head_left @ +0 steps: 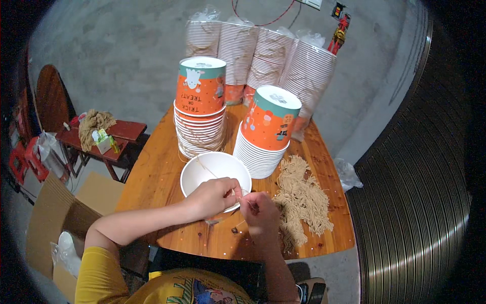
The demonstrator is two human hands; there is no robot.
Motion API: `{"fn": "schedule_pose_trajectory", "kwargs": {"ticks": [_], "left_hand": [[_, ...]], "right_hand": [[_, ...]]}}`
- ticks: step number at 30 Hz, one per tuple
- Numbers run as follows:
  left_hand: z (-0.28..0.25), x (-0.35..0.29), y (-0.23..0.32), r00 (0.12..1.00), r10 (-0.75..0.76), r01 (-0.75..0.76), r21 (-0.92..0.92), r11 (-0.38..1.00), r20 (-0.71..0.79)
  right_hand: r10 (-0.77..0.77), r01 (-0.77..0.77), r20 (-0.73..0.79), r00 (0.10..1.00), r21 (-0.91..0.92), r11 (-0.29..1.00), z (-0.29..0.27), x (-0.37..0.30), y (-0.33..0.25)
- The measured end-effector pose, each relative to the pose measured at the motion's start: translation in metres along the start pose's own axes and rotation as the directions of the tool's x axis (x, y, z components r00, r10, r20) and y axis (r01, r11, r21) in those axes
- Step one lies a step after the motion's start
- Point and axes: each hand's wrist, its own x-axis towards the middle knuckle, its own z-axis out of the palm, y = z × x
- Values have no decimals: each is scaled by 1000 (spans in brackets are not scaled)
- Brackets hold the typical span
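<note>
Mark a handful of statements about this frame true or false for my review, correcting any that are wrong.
1. The left hand and right hand are close together at the near rim of the white tub. True.
2. The string pile lies left of both printed stacks. False: it lies on the table's right side, to the right of the left stack and right stack.
3. Both printed stacks stand with their bases up. True.
4. The sleeve is blue. False: it is yellow.
5. The bagged stacks are behind the printed ones. True.
</note>
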Motion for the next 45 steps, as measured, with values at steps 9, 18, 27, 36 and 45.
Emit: {"fn": "schedule_pose_trajectory", "kwargs": {"ticks": [9, 18, 27, 36, 45], "left_hand": [[7, 0, -6, 999, 21, -29, -186, 982, -46], [9, 8, -13, 996, 76, -45, -500, 865, 43], [6, 11, -13, 986, 47, 65, -621, 781, 162], [5, 10, -10, 986, 3, 96, -587, 804, 166], [4, 8, -8, 991, 32, 44, -535, 844, 132]], "right_hand": [[11, -11, -8, 1000, -9, 1000, 0, -2, -2], [34, -26, -115, 993, 75, 997, 4, -9, 9], [96, -96, -13, 995, 31, 995, -6, -8, -9], [-349, 332, 1, 937, -316, 889, -8, -1, 0], [532, -689, 438, 725, 451, 567, -21, 11, 11]]}}
